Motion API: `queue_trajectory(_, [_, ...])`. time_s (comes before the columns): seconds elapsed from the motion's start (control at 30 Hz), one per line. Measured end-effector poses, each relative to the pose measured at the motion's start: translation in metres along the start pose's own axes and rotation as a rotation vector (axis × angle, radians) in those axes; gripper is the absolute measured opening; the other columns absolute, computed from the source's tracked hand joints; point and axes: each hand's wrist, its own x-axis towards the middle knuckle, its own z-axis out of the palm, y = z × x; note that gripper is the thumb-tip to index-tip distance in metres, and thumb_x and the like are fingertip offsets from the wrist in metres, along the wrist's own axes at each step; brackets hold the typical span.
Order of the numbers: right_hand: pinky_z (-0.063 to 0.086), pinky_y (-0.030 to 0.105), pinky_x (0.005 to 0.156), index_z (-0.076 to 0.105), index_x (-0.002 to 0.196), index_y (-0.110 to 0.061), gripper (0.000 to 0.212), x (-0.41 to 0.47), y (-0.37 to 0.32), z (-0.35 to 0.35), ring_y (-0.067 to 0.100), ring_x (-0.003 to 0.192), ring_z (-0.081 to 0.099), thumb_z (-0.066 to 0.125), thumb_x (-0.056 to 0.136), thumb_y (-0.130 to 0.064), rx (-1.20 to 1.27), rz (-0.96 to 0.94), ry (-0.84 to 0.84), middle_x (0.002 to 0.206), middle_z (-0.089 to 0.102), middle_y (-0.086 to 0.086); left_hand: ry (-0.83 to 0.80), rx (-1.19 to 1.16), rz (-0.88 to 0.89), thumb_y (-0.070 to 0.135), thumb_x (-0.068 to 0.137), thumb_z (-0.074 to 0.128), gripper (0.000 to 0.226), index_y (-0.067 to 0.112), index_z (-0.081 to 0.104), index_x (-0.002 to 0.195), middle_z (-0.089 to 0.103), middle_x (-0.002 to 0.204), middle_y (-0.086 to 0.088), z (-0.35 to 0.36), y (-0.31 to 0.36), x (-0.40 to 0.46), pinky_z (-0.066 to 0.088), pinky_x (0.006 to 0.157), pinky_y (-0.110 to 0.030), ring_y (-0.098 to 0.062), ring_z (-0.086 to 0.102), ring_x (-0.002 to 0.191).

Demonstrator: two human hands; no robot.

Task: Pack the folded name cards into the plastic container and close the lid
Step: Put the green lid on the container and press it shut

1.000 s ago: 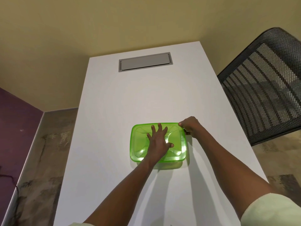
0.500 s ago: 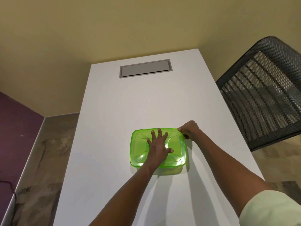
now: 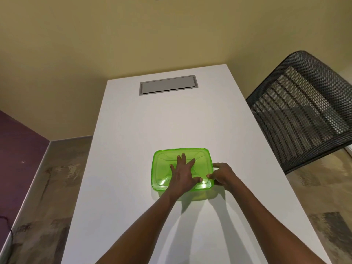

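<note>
Right hand [image 3: 222, 175] slid nearer along lid [image 3: 163, 166] edge.

left hand [image 3: 183, 173]: flat, palm down, fingers spread, forearm stretched forward | right hand [image 3: 221, 175]: curled, thumb and fingers in a pinching grip, forearm angled inward from the right

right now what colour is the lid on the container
Translucent bright green lid, seen in the head view.

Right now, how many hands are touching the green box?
2. The left hand lies flat on the green lid; the right hand grips its right edge.
</note>
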Motion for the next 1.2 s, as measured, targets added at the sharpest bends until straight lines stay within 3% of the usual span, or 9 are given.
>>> queue_trajectory(0.1, [0.059, 0.047, 0.08, 0.054, 0.133, -0.008, 0.062, -0.005, 0.002, -0.001, 0.031, 0.085, 0.067, 0.074, 0.077, 0.008, 0.002, 0.009, -0.004, 0.111, 0.067, 0.023, -0.044, 0.048, 0.007, 0.047, 0.072, 0.078, 0.095, 0.027, 0.027, 0.151, -0.006, 0.163, -0.012, 0.004, 0.0, -0.004, 0.002, 0.115, -0.064, -0.031, -0.01, 0.151])
queue_trajectory(0.3, [0.055, 0.036, 0.063, 0.044, 0.142, -0.012, 0.07, -0.016, -0.002, -0.006, 0.019, 0.059, 0.055, 0.067, 0.08, 0.014, -0.047, 0.089, -0.103, 0.073, 0.061, 0.012, -0.075, 0.06, 0.014, 0.045, 0.071, 0.08, 0.1, 0.027, 0.023, 0.152, -0.01, 0.163, -0.013, 0.003, 0.001, -0.005, 0.002, 0.113, -0.068, -0.034, -0.013, 0.15])
queue_trajectory(0.5, [0.057, 0.037, 0.067, 0.039, 0.145, -0.011, 0.077, -0.018, 0.001, -0.007, 0.02, 0.061, 0.059, 0.072, 0.078, 0.009, -0.105, 0.089, -0.138, 0.079, 0.064, 0.015, -0.097, 0.082, 0.023, 0.048, 0.067, 0.082, 0.108, 0.028, 0.019, 0.153, -0.014, 0.162, -0.014, 0.005, 0.0, -0.003, 0.0, 0.111, -0.069, -0.035, -0.016, 0.149])
queue_trajectory(0.6, [0.058, 0.035, 0.059, 0.042, 0.141, -0.008, 0.073, -0.015, 0.005, -0.005, 0.019, 0.057, 0.059, 0.075, 0.078, 0.004, -0.232, 0.02, -0.094, 0.087, 0.065, 0.018, -0.093, 0.088, 0.03, 0.049, 0.067, 0.081, 0.109, 0.028, 0.019, 0.153, -0.013, 0.162, -0.014, 0.006, -0.001, -0.002, 0.001, 0.111, -0.07, -0.035, -0.016, 0.149])
queue_trajectory(0.67, [0.059, 0.038, 0.062, 0.045, 0.134, -0.002, 0.062, -0.016, 0.005, -0.002, 0.026, 0.064, 0.065, 0.075, 0.079, 0.0, -0.361, -0.047, -0.071, 0.097, 0.067, 0.021, -0.093, 0.104, 0.031, 0.05, 0.067, 0.081, 0.109, 0.028, 0.019, 0.153, -0.013, 0.162, -0.014, 0.007, -0.002, -0.003, 0.002, 0.11, -0.071, -0.036, -0.016, 0.149])
queue_trajectory(0.77, [0.051, 0.04, 0.087, 0.05, 0.12, 0.004, 0.046, -0.018, 0.006, 0.005, 0.036, 0.1, 0.065, 0.071, 0.083, -0.015, -0.722, -0.213, -0.01, 0.116, 0.063, 0.022, -0.08, 0.098, 0.039, 0.05, 0.067, 0.08, 0.108, 0.028, 0.019, 0.153, -0.013, 0.162, -0.014, 0.01, -0.002, -0.003, 0.002, 0.111, -0.071, -0.036, -0.016, 0.149])
queue_trajectory(0.83, [0.047, 0.036, 0.088, 0.05, 0.121, 0.003, 0.045, -0.017, 0.007, 0.009, 0.035, 0.109, 0.061, 0.067, 0.085, -0.019, -0.839, -0.262, 0.001, 0.12, 0.061, 0.019, -0.077, 0.102, 0.04, 0.051, 0.067, 0.079, 0.109, 0.027, 0.018, 0.153, -0.013, 0.162, -0.015, 0.011, -0.003, -0.003, 0.001, 0.111, -0.07, -0.036, -0.016, 0.149])
queue_trajectory(1.07, [0.047, 0.035, 0.087, 0.053, 0.119, 0.003, 0.048, -0.026, 0.008, 0.002, 0.035, 0.111, 0.058, 0.073, 0.083, -0.022, -0.814, -0.263, 0.023, 0.119, 0.061, 0.021, -0.049, 0.07, 0.071, 0.055, 0.07, 0.076, 0.106, 0.024, 0.019, 0.154, -0.011, 0.162, -0.015, 0.01, -0.008, -0.01, 0.0, 0.114, -0.065, -0.034, -0.013, 0.15])
queue_trajectory(1.2, [0.046, 0.037, 0.088, 0.052, 0.117, 0.001, 0.051, -0.036, 0.006, 0.006, 0.037, 0.112, 0.055, 0.075, 0.079, -0.022, -0.835, -0.25, 0.143, 0.119, 0.058, 0.022, 0.091, -0.125, 0.066, 0.038, 0.081, 0.073, 0.081, 0.01, 0.036, 0.148, 0.007, 0.162, -0.018, 0.009, -0.025, -0.029, 0.01, 0.121, -0.043, -0.031, 0.005, 0.151])
